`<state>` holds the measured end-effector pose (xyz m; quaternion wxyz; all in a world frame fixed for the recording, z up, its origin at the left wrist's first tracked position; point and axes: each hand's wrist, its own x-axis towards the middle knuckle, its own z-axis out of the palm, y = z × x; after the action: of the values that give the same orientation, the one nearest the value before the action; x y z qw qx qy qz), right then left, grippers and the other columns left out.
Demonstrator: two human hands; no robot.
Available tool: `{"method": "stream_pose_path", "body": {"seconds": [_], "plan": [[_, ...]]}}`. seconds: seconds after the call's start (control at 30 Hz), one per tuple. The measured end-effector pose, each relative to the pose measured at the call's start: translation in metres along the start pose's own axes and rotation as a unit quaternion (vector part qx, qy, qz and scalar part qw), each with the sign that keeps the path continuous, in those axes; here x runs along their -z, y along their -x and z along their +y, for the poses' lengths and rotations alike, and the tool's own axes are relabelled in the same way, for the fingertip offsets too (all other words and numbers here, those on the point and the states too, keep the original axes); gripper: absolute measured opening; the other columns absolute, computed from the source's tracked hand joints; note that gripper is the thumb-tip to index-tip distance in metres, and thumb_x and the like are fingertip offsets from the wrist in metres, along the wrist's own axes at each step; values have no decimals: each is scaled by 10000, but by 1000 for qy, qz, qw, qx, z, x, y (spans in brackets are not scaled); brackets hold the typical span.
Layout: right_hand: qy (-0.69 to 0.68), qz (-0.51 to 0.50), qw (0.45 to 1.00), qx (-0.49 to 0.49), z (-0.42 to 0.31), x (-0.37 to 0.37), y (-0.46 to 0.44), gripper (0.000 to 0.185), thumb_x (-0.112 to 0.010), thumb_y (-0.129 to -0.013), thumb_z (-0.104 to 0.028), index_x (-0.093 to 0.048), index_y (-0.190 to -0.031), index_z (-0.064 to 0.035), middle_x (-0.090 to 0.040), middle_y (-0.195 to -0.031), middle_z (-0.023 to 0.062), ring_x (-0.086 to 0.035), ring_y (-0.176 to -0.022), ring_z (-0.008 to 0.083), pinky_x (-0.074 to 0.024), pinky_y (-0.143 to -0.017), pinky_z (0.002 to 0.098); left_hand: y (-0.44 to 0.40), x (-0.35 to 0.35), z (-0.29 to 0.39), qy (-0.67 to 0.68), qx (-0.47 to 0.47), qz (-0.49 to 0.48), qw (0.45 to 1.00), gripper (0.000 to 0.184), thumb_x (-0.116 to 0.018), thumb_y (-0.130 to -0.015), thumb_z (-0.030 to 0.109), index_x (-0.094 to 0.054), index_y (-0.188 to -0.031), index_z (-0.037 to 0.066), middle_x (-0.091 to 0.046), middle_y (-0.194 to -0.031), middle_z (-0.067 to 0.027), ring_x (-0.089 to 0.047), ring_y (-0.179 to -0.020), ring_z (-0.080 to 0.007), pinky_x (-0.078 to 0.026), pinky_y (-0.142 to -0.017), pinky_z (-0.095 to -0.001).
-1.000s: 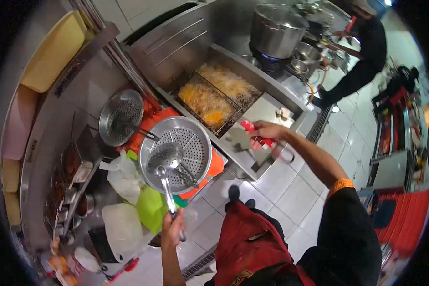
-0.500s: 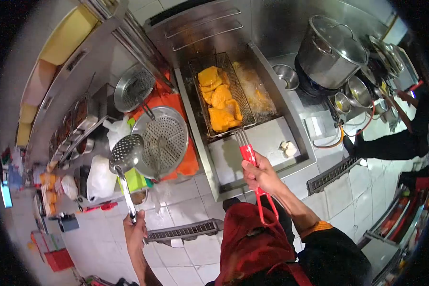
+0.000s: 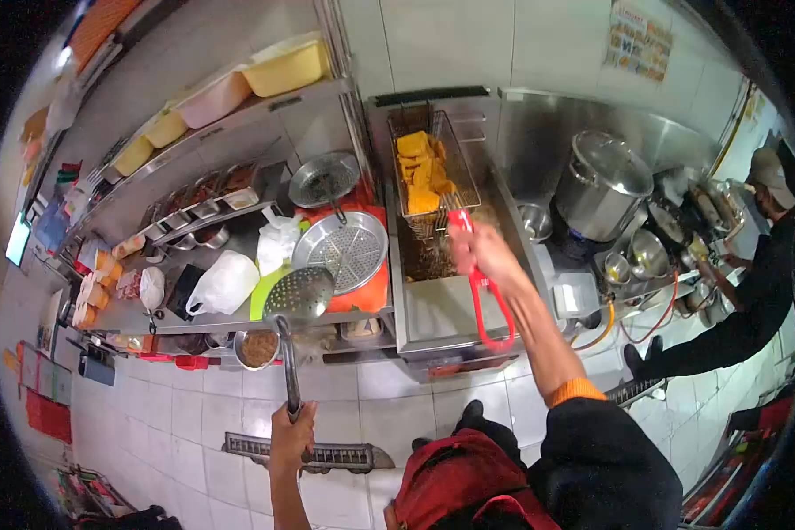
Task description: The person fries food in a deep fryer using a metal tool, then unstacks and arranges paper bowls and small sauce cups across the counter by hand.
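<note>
My right hand (image 3: 486, 252) is wrapped round the red handle of a wire fry basket (image 3: 462, 163). Inside the basket lie several orange-yellow fried pieces (image 3: 422, 172), whose exact kind I cannot make out. The basket is over the back of the steel deep fryer (image 3: 442, 305), with dark bubbling oil (image 3: 428, 252) showing below it. In my left hand (image 3: 292, 433), closed round the handle, is a perforated skimmer (image 3: 302, 293), its bowl up in front of the counter's edge. A round perforated metal pan (image 3: 358, 252) rests on orange cloth left of the fryer.
A lidded stockpot (image 3: 599, 187) stands on a burner to the right, with metal bowls (image 3: 648, 254) beside it. At the far right another person (image 3: 751, 274) works at the counter. White plastic bags (image 3: 225, 283) and a second strainer (image 3: 324, 179) lie on the left counter.
The fry basket has risen and moved toward the fryer's back, uncovering oil in front of it. My view has tilted up. The skimmer is still in my left hand.
</note>
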<state>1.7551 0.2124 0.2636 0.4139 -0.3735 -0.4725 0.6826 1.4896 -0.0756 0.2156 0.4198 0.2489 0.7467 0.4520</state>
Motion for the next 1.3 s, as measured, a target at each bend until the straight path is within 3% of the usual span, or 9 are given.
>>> {"method": "stream_pose_path", "body": {"seconds": [0.23, 0.5, 0.57, 0.77, 0.97, 1.03, 1.1, 1.2, 1.3], "plan": [[-62, -72, 994, -48, 17, 6, -55, 109, -375, -908, 6, -459, -856, -40, -418, -628, -41, -362, -457, 27, -293, -390, 170, 18, 8, -45, 99, -10, -41, 994, 282, -641, -875, 262, -473, -738, 83, -395, -519, 45, -355, -368, -50, -308, -333, -226], [-210, -19, 975, -62, 18, -12, 54, 478, -385, -953, -489, -510, -989, -29, -585, -809, 64, -546, -639, 141, -486, -578, 264, 3, -83, -78, 239, 51, -182, 952, 281, -542, -931, 327, -462, -759, 119, -413, -542, 45, -402, -432, -64, -346, -400, -236], [58, -121, 985, -109, 93, 30, 83, 581, -372, -925, -574, -529, -1069, -33, -600, -901, 73, -587, -718, 173, -504, -650, 306, 5, -125, -83, 249, 68, -207, 944, 291, -533, -935, 348, -470, -769, 117, -438, -581, 38, -422, -460, -67, -367, -427, -239], [142, -194, 963, -123, 154, 74, 191, 337, -568, -917, -314, -512, -1096, -34, -563, -855, 70, -586, -785, 130, -512, -639, 292, 11, -248, -65, 253, 162, -402, 865, 538, -321, -947, 562, -410, -1210, 101, -556, -929, -98, -502, -429, -198, -438, -375, -310], [97, -125, 947, -280, 56, 171, 189, 321, -577, -919, -217, -435, -1155, -52, -548, -838, 66, -540, -620, 129, -473, -523, 275, 14, -347, -66, 107, 0, -483, 869, 635, -272, -958, 538, -316, -1362, 51, -563, -1116, -118, -628, -804, -209, -504, -779, -332], [227, -92, 933, -264, 27, 209, 172, 408, -612, -896, -247, -401, -1191, -60, -536, -860, 80, -556, -650, 175, -504, -533, 319, 7, -351, -46, 60, 28, -581, 811, 468, -355, -995, 402, -472, -1253, 29, -559, -1170, -111, -500, -1108, -183, -368, -988, -332], [419, -61, 905, 40, 37, 261, 136, 465, -638, -865, -209, -380, -1223, -65, -578, -836, 96, -570, -658, 237, -468, -611, 360, 3, -344, -45, 61, 28, -531, 845, 419, -375, -995, 370, -521, -1177, 21, -579, -1126, -95, -521, -1062, -163, -393, -953, -321], [471, -20, 880, -53, -5, 278, 41, 434, -576, -883, -181, -364, -1234, -39, -591, -947, 253, -596, -817, 389, -455, -740, 436, 3, -322, -66, 58, 28, -405, 912, 385, -411, -985, 360, -570, -1044, 14, -607, -1027, -92, -569, -979, -167, -444, -885, -321], [647, -13, 746, 157, 13, 291, -78, 462, -551, -814, -63, -383, -1234, 34, -565, -996, 287, -588, -874, 452, -494, -730, 476, 12, -298, -85, 83, 42, -285, 954, 334, -440, -974, 319, -571, -966, 12, -617, -946, -93, -588, -916, -177, -462, -838, -322]]}}
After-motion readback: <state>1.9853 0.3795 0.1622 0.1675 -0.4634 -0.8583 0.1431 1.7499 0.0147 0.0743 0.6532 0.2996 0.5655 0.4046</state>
